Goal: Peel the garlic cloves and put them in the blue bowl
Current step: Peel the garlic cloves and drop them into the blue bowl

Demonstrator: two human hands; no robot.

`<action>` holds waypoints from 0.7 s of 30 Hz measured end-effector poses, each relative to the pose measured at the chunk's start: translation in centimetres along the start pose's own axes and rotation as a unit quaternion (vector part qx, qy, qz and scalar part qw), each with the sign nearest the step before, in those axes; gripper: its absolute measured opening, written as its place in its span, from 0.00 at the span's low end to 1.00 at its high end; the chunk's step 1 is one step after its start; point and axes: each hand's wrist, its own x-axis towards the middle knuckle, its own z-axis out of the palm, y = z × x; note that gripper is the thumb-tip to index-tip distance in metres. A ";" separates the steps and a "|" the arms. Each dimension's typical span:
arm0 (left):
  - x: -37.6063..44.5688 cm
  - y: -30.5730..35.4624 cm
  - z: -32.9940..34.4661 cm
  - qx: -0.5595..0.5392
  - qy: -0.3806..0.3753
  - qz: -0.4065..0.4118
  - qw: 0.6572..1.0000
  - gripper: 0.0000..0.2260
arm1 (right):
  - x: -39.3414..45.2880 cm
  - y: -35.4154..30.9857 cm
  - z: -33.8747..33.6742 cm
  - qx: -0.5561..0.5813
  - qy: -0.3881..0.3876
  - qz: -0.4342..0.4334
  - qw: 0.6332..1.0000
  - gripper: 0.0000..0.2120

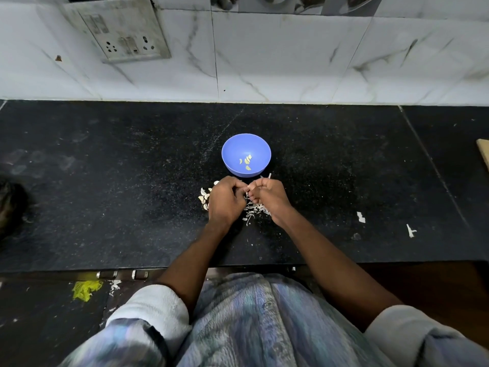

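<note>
Clove in work: a garlic clove (246, 191) sits between the 2 hands, just in front of the bowl; only a pale sliver of it and its skin shows.
Left hand: the left hand (224, 201) is curled, fingertips pinching the clove from the left, probably to steady it.
Right hand: the right hand (268, 196) is curled too, thumb and fingers nipped at the clove's skin, likely to pull it away.
Blue bowl: the blue bowl (232, 147) stands on the surface just beyond the hands, close enough that a finished clove needs only a short reach.
Peeled cloves: about 4 peeled cloves (247, 160) lie in its bottom.
Unpeeled cloves: a few whole cloves (204, 198) lie just left of the left hand, within reach.
Skins: papery peel (255, 209) is heaped under and between the wrists, where it falls as it comes off.
Surface: the black stone surface (105, 181) carries it all; 2 stray white scraps (361, 217) lie well to the right.
Hard to tell: the knuckles hide how much skin is left on the clove and exactly which fingers touch it.
Cut off: a dark object (10, 205) at the left edge and a pale corner (484, 152) at the right are too cropped to name.
</note>
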 end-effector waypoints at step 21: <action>0.5 -0.2 -0.1 0.207 -0.004 0.152 0.967 0.10 | 0.4 -0.7 1.0 0.009 -0.005 0.041 0.999 0.08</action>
